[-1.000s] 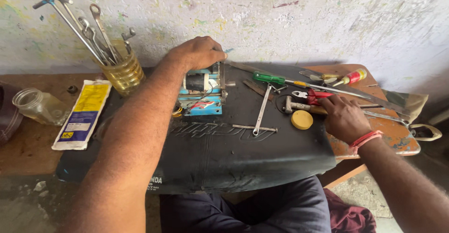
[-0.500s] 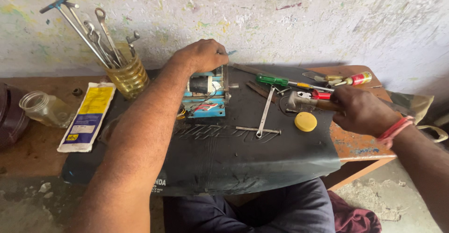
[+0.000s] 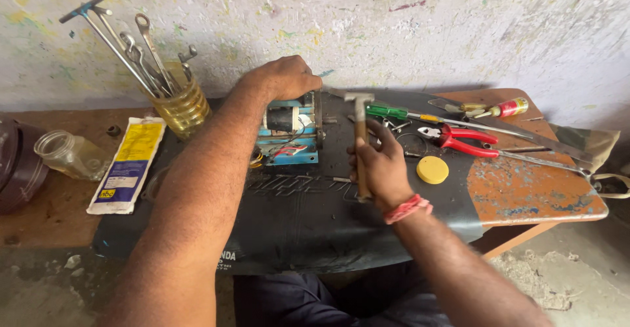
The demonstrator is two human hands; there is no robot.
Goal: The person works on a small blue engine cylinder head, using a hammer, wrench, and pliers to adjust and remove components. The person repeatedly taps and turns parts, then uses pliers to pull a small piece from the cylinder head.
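My left hand rests on top of a small blue device with a black motor and wires, gripping its upper end against the black rubber mat. My right hand is closed around the wooden handle of a small hammer, whose metal head points up just right of the device. A red band sits on that wrist.
A yellow jar of spanners stands at the back left, beside a yellow-and-white packet and a glass jar. Right of the hammer lie a green screwdriver, red pliers, a yellow round lid and a red-handled tool.
My right hand left the tools at the right, came to the middle and now holds the hammer upright beside the device. My left hand stayed on the device.
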